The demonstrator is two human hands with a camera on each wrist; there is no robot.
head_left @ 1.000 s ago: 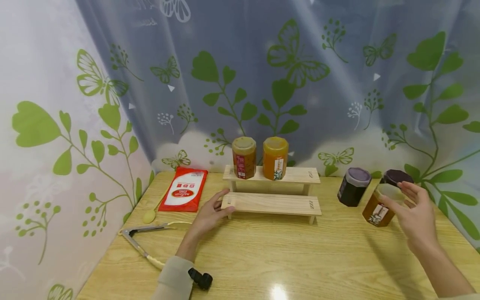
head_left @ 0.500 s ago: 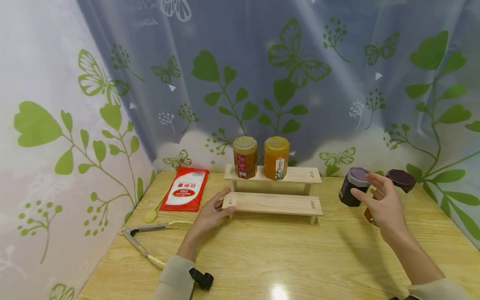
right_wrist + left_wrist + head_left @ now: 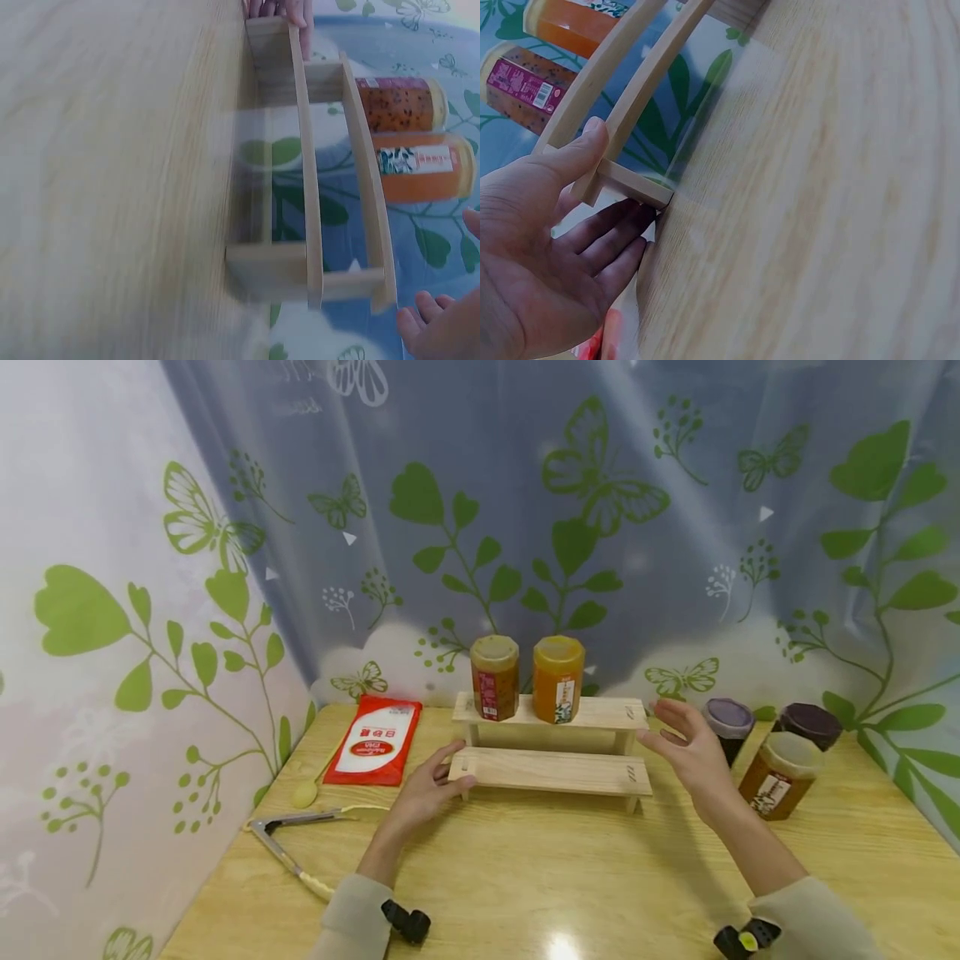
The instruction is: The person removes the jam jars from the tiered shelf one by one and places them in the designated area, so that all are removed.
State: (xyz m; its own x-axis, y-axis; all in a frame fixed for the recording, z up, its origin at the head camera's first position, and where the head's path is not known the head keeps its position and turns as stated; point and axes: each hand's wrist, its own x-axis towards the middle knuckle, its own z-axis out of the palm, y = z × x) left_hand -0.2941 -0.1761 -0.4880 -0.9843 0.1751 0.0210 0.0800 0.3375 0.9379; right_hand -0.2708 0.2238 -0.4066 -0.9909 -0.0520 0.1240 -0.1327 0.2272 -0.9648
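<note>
A two-step wooden rack [image 3: 555,770] stands on the table. My left hand [image 3: 423,789] holds the left end of its lower step; in the left wrist view the thumb [image 3: 594,133] lies on the board's edge, with the fingers around the leg. Two filled jars sit on the upper step: a seeded amber jar [image 3: 495,681] and an orange jar [image 3: 558,685]. My right hand [image 3: 693,756] is held beside the right end of the upper step, fingers spread, nothing in it. In the right wrist view its fingertips [image 3: 424,307] appear just beyond the board's end.
At right stand a purple-lidded dark jar [image 3: 729,722], a dark-lidded jar [image 3: 808,724] and an amber jar [image 3: 780,781] with a pale lid. At left lie a red-and-white packet [image 3: 373,741], a yellow spoon [image 3: 305,793] and open tongs [image 3: 285,852]. A printed curtain [image 3: 465,427] hangs behind.
My right hand has left the amber jar at the right and moved leftward past the purple-lidded jar to the rack's right end. The left hand stays at the rack's left end.
</note>
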